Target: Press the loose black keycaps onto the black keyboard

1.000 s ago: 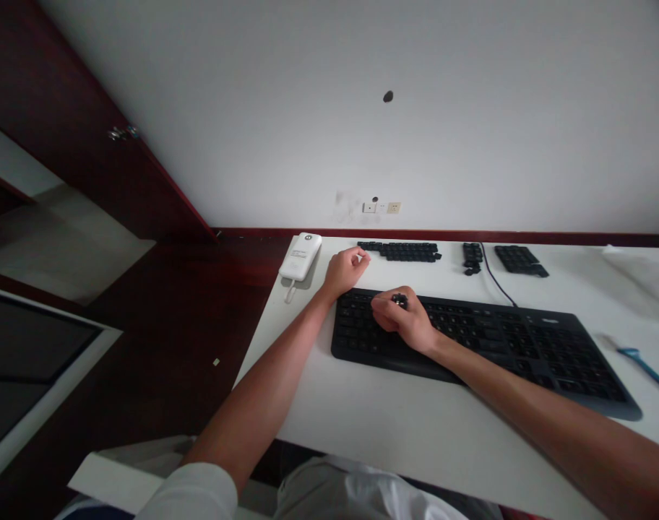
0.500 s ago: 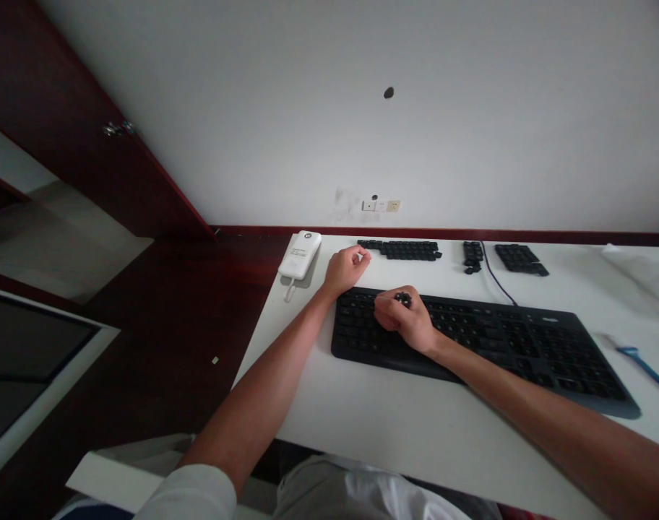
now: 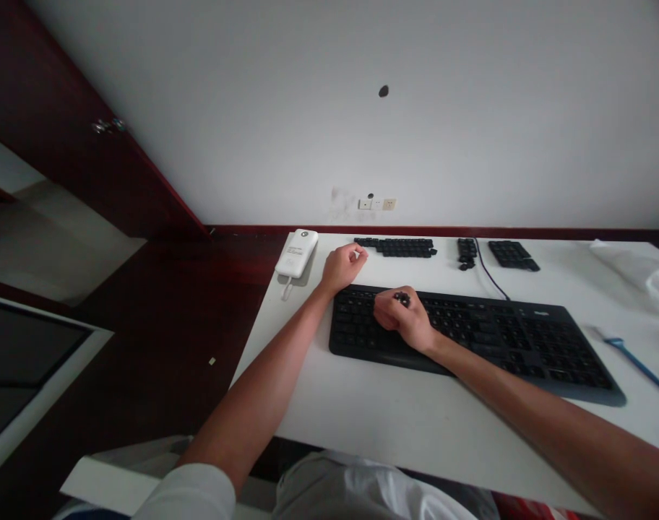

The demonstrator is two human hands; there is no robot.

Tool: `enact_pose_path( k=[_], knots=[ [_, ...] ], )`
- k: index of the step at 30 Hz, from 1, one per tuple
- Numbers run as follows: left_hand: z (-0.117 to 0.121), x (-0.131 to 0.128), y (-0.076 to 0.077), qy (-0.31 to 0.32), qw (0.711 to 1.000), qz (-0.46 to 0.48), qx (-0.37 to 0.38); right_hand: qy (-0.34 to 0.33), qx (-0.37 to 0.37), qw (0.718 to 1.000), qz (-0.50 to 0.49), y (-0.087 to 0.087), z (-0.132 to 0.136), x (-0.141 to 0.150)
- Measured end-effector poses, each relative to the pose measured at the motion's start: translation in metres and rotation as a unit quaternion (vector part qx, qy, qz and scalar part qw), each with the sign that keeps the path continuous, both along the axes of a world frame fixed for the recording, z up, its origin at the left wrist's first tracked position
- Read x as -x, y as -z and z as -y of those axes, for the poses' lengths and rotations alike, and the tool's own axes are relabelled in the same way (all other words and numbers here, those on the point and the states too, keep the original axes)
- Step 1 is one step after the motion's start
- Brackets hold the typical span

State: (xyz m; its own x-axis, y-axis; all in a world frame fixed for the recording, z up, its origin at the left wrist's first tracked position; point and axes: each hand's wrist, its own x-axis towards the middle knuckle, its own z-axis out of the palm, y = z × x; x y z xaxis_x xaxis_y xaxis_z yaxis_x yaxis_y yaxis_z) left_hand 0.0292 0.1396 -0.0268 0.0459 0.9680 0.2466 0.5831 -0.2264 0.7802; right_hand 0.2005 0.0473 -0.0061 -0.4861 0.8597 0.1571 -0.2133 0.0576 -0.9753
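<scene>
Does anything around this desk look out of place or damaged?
Yes: a stray pale scrap lies on the dark floor left of the desk; grey smudges mark the wall near the sockets; and what look like loose keycaps lie behind, not on, the keyboard.

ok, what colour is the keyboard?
The keyboard is black; the head view shows it best.
</scene>
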Motion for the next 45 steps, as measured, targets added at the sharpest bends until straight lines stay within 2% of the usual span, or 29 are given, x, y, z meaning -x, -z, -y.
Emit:
enact_pose_path(
  k=[5,10,15,18,21,23,25,27,29,30,33,35,41,45],
  knots=[
    [0.000,0.000,-0.002,-0.001,1.000,-0.004,0.004,-0.007,-0.003,1.000,0.013,-0.004,0.000,0.001],
    [0.000,0.000,-0.001,0.004,1.000,0.003,0.001,0.014,0.011,1.000,0.008,-0.008,-0.004,-0.002],
    [-0.001,0.000,0.000,-0.003,1.000,-0.001,0.001,0.086,-0.008,0.996,0.008,-0.006,-0.020,-0.016],
    [0.000,-0.001,-0.002,-0.015,1.000,-0.011,0.016,0.128,0.008,0.992,-0.010,-0.009,-0.030,-0.024],
    [0.001,0.000,-0.004,-0.011,1.000,-0.011,0.026,0.164,0.028,0.986,-0.017,-0.019,-0.036,-0.033],
    [0.001,0.000,-0.004,-0.008,1.000,-0.007,0.029,0.172,-0.006,0.984,0.037,-0.031,-0.036,-0.040],
    [0.001,0.000,-0.003,-0.008,1.000,-0.006,0.028,0.145,-0.100,0.971,0.165,-0.043,-0.034,-0.049],
    [0.000,0.000,-0.002,-0.008,1.000,-0.009,0.021,0.100,-0.195,0.928,0.301,-0.052,-0.030,-0.057],
    [-0.001,0.000,-0.001,-0.007,1.000,-0.013,0.016,0.056,-0.248,0.890,0.379,-0.057,-0.026,-0.062],
    [-0.001,0.000,-0.001,-0.006,1.000,-0.015,0.015,0.034,-0.260,0.880,0.397,-0.058,-0.023,-0.063],
    [0.000,0.000,-0.003,-0.001,1.000,-0.016,0.013,-0.032,-0.278,0.873,0.400,-0.056,-0.015,-0.061],
    [0.000,0.000,-0.003,0.001,1.000,-0.017,0.008,-0.053,-0.283,0.868,0.404,-0.054,-0.011,-0.058],
    [-0.001,0.000,-0.002,0.000,1.000,-0.019,0.012,-0.048,-0.272,0.860,0.428,-0.045,-0.010,-0.054],
    [-0.003,0.000,0.000,-0.001,1.000,-0.014,0.010,-0.061,-0.279,0.821,0.494,-0.050,-0.010,-0.054]
  ],
)
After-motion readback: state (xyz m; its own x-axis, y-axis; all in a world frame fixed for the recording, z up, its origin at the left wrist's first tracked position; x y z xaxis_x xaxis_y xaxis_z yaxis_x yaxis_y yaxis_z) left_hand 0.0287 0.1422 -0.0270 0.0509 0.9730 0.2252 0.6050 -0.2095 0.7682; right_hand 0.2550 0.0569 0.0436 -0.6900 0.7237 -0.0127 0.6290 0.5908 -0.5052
